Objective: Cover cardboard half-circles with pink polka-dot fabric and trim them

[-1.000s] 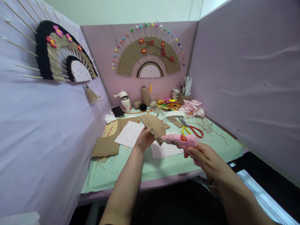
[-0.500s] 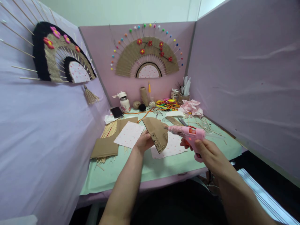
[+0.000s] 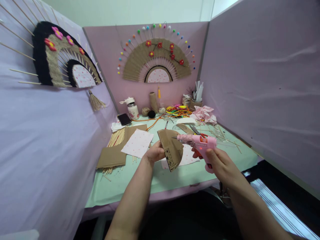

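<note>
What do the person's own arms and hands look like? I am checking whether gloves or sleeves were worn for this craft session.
Both forearms are bare as far as the picture shows: no sleeve reaches them. The left hand and the right hand wear no gloves. No watch, bracelet or ring can be seen, and no markings stand out. The fingers are bare too.

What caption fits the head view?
Left hand holds a cardboard piece; right hand aims a pink glue gun at it.
</note>
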Demonstrator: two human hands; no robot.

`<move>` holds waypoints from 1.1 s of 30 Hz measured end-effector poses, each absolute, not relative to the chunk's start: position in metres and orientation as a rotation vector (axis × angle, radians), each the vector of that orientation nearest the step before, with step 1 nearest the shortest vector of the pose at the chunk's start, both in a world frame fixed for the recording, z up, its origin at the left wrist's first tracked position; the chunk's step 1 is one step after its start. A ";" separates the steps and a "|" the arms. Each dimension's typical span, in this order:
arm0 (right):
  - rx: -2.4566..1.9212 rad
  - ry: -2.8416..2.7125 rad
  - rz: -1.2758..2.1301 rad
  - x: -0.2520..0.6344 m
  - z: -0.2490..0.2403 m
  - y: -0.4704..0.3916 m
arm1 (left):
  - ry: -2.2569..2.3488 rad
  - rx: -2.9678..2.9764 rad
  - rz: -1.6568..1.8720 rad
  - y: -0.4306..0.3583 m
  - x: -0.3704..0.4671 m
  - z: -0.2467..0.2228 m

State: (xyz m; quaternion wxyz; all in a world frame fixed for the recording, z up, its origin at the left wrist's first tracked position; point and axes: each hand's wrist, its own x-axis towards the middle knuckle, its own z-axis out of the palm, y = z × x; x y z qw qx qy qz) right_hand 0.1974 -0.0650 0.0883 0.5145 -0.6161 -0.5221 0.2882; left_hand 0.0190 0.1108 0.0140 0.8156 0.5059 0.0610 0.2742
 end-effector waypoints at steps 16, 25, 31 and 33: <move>-1.518 -1.256 0.808 0.198 0.086 -0.066 | 0.086 1.077 0.627 0.105 0.022 0.024; -1.597 -1.375 0.831 0.202 0.086 -0.071 | 0.096 1.055 0.728 0.106 0.022 0.028; -1.618 -1.403 0.821 0.202 0.088 -0.072 | 0.103 1.031 0.763 0.108 0.022 0.027; -1.625 -1.406 0.828 0.203 0.088 -0.071 | 0.105 1.029 0.778 0.108 0.022 0.028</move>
